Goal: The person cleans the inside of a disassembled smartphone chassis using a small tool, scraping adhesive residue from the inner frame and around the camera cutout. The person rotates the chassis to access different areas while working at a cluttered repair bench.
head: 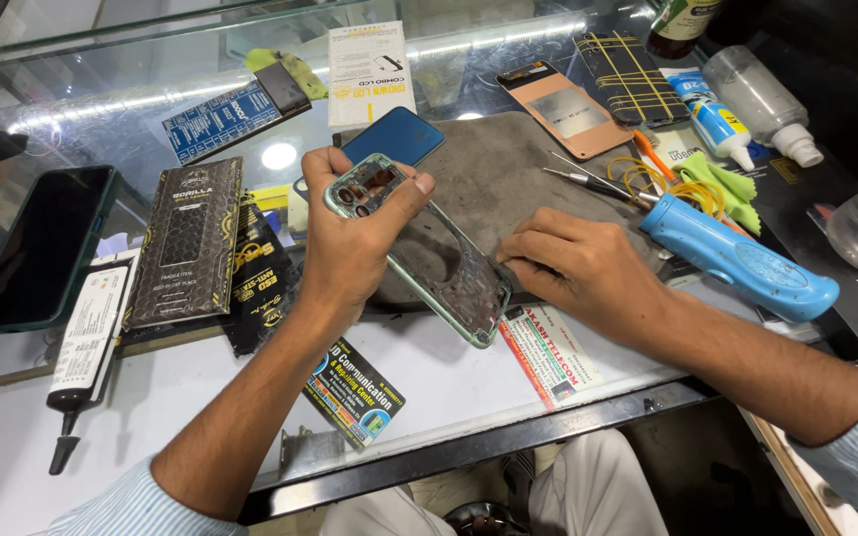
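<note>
At a glass repair counter (181,397), a dark smartphone in a green case (42,246) lies face up at nine o'clock, with a black-nozzled glue tube (81,357) just beside it toward seven o'clock and a dark, gold-printed screen-protector box (187,241) to its right. The person's left hand (350,238), near the centre of the view, is closed around the camera end of a pale green phone frame (449,278), thumb pressed over the top edge and fingers wrapped behind; the stripped frame tilts down toward five o'clock, its lower end resting on a grey work mat (508,169). A blue phone back cover (396,136) lies just beyond the hand at twelve o'clock, below a white carton (367,71). The right hand (573,268), at about three o'clock from the frame, lies knuckles up with fingers curled, fingertips touching the frame's lower edge; whether it grips anything there cannot be told. Beyond it, metal tweezers (593,182) rest on the mat, and a copper-coloured phone panel (563,107) sits at one o'clock. A blue handheld power tool (737,260) lies just beside the right wrist at three o'clock, near a green cloth (722,184), a blue-and-white glue tube (712,117) and a clear squeeze bottle (762,99) at two o'clock.
</note>
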